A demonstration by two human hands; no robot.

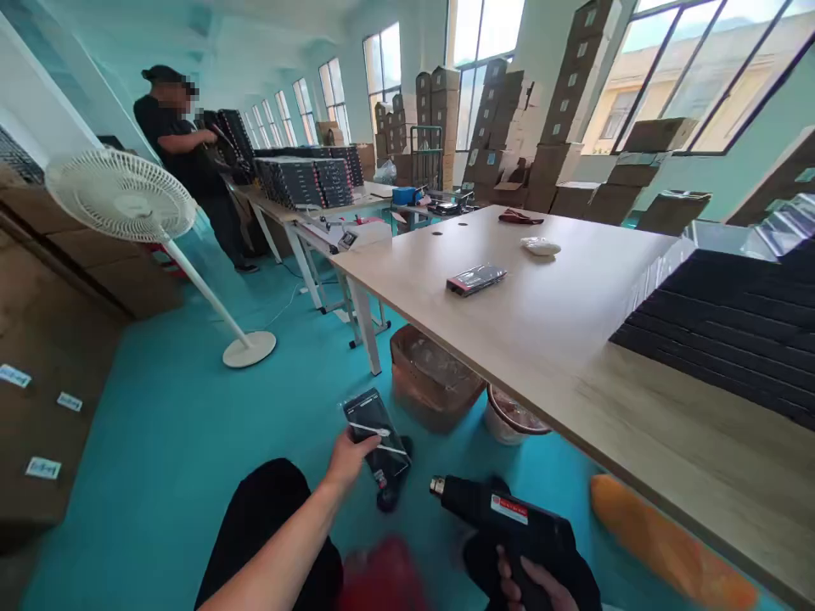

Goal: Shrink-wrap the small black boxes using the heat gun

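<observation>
The left hand (pixel 347 458) is closed on a flat, glossy black package (pixel 373 433), gripping its lower edge and holding it above the teal floor (pixel 171 424). A white strip crosses the package's face, and the small label (pixel 382 479) near its lower end is too small to read. The right hand (pixel 531 581) is wrapped around the grip of a black heat gun (pixel 503 518), whose metal nozzle (pixel 436 485) points toward the package, near it but not touching. A red-and-white sticker (pixel 509 509) sits on the gun's body, its print unreadable.

A pale wood worktop (pixel 541 339) runs along the right, carrying a similar dark package (pixel 476 280), a white object (pixel 541 246) and a red item (pixel 520 217). Cardboard boxes (pixel 44 424) at left bear small white-and-blue labels (pixel 43 468), also unreadable. Farther off, a person in black (pixel 178 144) stands at another worktop (pixel 273 204) stacked with dark packages (pixel 304 182).
</observation>
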